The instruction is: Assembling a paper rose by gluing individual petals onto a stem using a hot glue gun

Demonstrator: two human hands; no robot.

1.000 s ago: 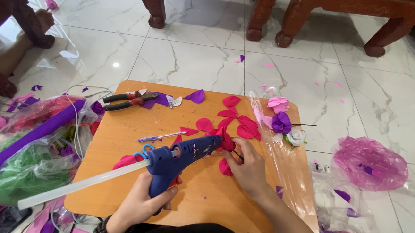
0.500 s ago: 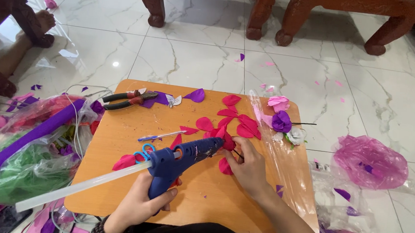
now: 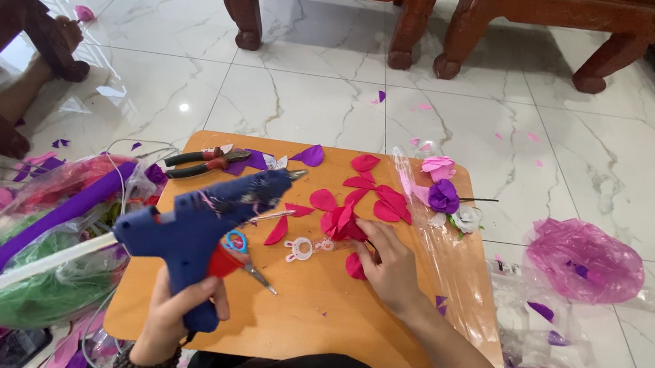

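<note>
Head view shows our left hand [image 3: 180,312] gripping the blue glue gun [image 3: 202,225] above the wooden board [image 3: 318,314], while our right hand [image 3: 391,269] pinches the part-built red paper flower [image 3: 344,223]; loose red petals [image 3: 373,187] lie unattached nearby.

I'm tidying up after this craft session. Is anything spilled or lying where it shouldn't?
Yes: pink and purple petal scraps are scattered over the tiled floor beyond the wooden board, and a crumpled pink plastic bag lies on the floor to its right.
</note>
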